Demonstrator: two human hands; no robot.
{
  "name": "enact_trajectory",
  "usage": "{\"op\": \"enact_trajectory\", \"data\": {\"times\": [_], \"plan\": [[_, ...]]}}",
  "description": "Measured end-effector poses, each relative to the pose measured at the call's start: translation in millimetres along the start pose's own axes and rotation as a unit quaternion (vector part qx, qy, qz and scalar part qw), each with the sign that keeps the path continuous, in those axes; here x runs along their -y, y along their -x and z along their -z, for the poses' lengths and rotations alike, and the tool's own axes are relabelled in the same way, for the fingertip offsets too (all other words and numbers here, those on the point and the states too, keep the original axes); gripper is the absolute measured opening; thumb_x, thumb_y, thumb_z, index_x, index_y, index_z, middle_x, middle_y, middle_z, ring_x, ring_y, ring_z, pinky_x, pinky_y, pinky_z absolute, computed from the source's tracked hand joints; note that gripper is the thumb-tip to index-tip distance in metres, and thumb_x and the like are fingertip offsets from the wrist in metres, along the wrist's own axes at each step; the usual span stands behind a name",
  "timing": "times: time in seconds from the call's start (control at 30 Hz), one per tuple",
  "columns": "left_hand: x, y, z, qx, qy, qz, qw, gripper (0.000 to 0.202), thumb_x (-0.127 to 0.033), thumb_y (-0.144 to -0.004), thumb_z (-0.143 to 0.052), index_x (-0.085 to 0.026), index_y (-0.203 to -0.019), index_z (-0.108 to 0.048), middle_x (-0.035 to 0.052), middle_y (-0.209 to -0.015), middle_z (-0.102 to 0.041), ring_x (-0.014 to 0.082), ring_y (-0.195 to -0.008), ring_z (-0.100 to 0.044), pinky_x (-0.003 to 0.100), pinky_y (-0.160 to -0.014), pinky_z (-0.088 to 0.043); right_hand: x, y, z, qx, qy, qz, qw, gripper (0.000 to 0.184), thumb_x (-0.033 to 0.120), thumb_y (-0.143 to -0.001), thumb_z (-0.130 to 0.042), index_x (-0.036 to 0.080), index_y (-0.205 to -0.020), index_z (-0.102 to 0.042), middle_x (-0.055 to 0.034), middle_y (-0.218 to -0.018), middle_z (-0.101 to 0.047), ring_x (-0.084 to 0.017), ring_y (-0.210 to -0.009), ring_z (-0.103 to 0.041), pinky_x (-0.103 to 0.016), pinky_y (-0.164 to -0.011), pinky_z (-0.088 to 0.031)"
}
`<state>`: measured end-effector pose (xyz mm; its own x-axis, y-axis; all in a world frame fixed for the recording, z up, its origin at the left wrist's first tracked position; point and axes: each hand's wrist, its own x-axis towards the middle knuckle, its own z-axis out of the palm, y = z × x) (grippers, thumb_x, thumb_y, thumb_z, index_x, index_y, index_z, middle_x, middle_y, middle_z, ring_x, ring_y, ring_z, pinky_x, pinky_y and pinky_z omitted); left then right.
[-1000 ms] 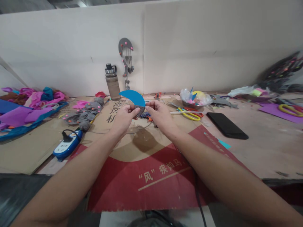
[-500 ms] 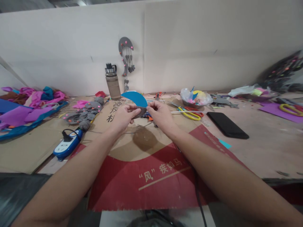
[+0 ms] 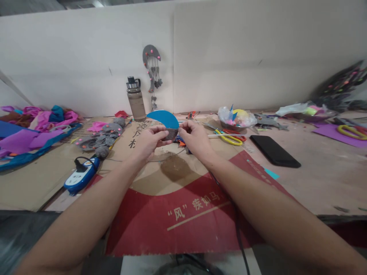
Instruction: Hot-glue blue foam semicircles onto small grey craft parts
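Observation:
A blue crescent-shaped piece (image 3: 164, 117), flat like card or felt, is held up over the cardboard with its curve arching up to the left. Along its lower right edge lies a dark grey felt-like piece (image 3: 172, 133). My left hand (image 3: 152, 140) is closed, thumb and fingers pinching the grey piece from the left. My right hand (image 3: 194, 137) is closed too, its fingertips pinching at the right end where blue and grey meet. Whether the two pieces are joined I cannot tell.
Red-and-brown cardboard (image 3: 200, 225) covers the table's middle. A power strip (image 3: 82, 175) and grey felt decorations (image 3: 100, 137) lie left, a bottle (image 3: 135, 101) stands behind. Yellow-handled scissors (image 3: 229, 138), a phone (image 3: 274, 151) and a bowl (image 3: 237, 123) are on the right.
The grey piece has tilted so more of its face shows below the blue crescent. Both hands keep their pinch and have barely shifted.

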<state>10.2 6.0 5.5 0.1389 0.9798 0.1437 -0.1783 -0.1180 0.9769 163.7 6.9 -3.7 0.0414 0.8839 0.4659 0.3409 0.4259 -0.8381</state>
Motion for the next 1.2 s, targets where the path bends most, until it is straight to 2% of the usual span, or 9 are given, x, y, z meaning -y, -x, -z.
{"op": "enact_trajectory", "data": {"times": [0.13,0.23,0.33,0.47,0.67,0.8,0.97,1.07,1.2], "plan": [[-1,2,-0.9,0.013,0.007,-0.012,1.000,0.010,-0.009,-0.060,-0.066,-0.013,-0.068,-0.060,0.0018,-0.075,-0.061,0.0133,-0.074,-0.061,0.033,-0.075,-0.056,-1,-1,0,-0.008,-0.002,0.008,1.000,0.010,0.021,-0.078,-0.049,0.018,-0.072,-0.056,0.0021,-0.063,-0.053,-0.011,-0.059,-0.047,-0.025,-0.057,-0.038],[1,0,0.4,0.005,0.000,-0.016,1.000,0.013,-0.018,-0.064,-0.071,-0.013,-0.073,-0.062,0.0028,-0.078,-0.063,0.0140,-0.073,-0.062,0.036,-0.076,-0.057,-1,0,0,-0.007,0.001,0.012,1.000,0.010,0.022,-0.079,-0.049,0.018,-0.072,-0.055,0.0020,-0.063,-0.052,-0.012,-0.059,-0.047,-0.025,-0.057,-0.038],[4,-3,2.0,-0.001,-0.037,-0.018,0.999,0.016,-0.024,-0.067,-0.072,-0.013,-0.075,-0.064,0.0051,-0.082,-0.065,0.0146,-0.075,-0.063,0.034,-0.075,-0.057,-2,0,-1,-0.003,0.014,0.024,1.000,0.010,0.022,-0.078,-0.050,0.019,-0.071,-0.055,0.0021,-0.063,-0.052,-0.012,-0.060,-0.047,-0.026,-0.057,-0.037],[5,-3,1.7,-0.017,-0.048,-0.005,0.999,0.009,-0.018,-0.068,-0.068,-0.013,-0.075,-0.065,0.0066,-0.084,-0.067,0.0149,-0.074,-0.064,0.033,-0.074,-0.058,-3,0,-1,-0.005,0.017,0.035,0.999,0.010,0.023,-0.078,-0.050,0.019,-0.070,-0.055,0.0023,-0.062,-0.052,-0.012,-0.060,-0.047,-0.026,-0.058,-0.037],[3,-2,0.8,0.011,-0.011,0.001,1.000,0.005,-0.011,-0.067,-0.062,-0.013,-0.071,-0.063,0.0058,-0.080,-0.067,0.0159,-0.077,-0.066,0.035,-0.077,-0.057,-1,-1,1,-0.020,0.016,0.027,0.999,0.009,0.021,-0.077,-0.050,0.018,-0.070,-0.055,0.0017,-0.065,-0.055,-0.012,-0.060,-0.048,-0.027,-0.060,-0.037],[5,-4,2.1,0.019,0.028,0.002,0.999,0.006,-0.018,-0.069,-0.065,-0.014,-0.072,-0.062,0.0041,-0.075,-0.065,0.0166,-0.076,-0.065,0.036,-0.075,-0.057,-1,-1,1,-0.017,0.013,0.021,1.000,0.008,0.021,-0.077,-0.050,0.018,-0.071,-0.055,0.0022,-0.064,-0.054,-0.012,-0.059,-0.048,-0.027,-0.059,-0.037],[10,-4,2.8,0.004,-0.017,-0.011,1.000,0.017,-0.025,-0.067,-0.074,-0.013,-0.072,-0.063,0.0046,-0.079,-0.066,0.0148,-0.076,-0.064,0.034,-0.078,-0.056,-3,0,-2,-0.005,0.007,0.024,1.000,0.010,0.024,-0.079,-0.051,0.019,-0.071,-0.055,0.0022,-0.064,-0.052,-0.012,-0.061,-0.048,-0.026,-0.059,-0.039],[10,-4,3.3,-0.014,-0.005,-0.023,1.000,0.017,-0.024,-0.069,-0.074,-0.013,-0.073,-0.062,0.0052,-0.082,-0.067,0.0146,-0.076,-0.065,0.033,-0.077,-0.056,-6,0,-5,-0.004,-0.040,0.002,0.999,0.009,0.029,-0.080,-0.052,0.020,-0.080,-0.051,0.0026,-0.069,-0.053,-0.011,-0.062,-0.049,-0.026,-0.059,-0.041],[8,-4,4.1,-0.028,0.020,-0.023,0.999,0.018,-0.025,-0.070,-0.073,-0.011,-0.079,-0.065,0.0073,-0.086,-0.068,0.0153,-0.078,-0.066,0.032,-0.077,-0.056,-8,0,-8,-0.007,-0.081,-0.021,0.996,0.018,0.032,-0.080,-0.055,0.022,-0.089,-0.044,0.0039,-0.073,-0.050,-0.011,-0.064,-0.050,-0.025,-0.058,-0.043]]}}
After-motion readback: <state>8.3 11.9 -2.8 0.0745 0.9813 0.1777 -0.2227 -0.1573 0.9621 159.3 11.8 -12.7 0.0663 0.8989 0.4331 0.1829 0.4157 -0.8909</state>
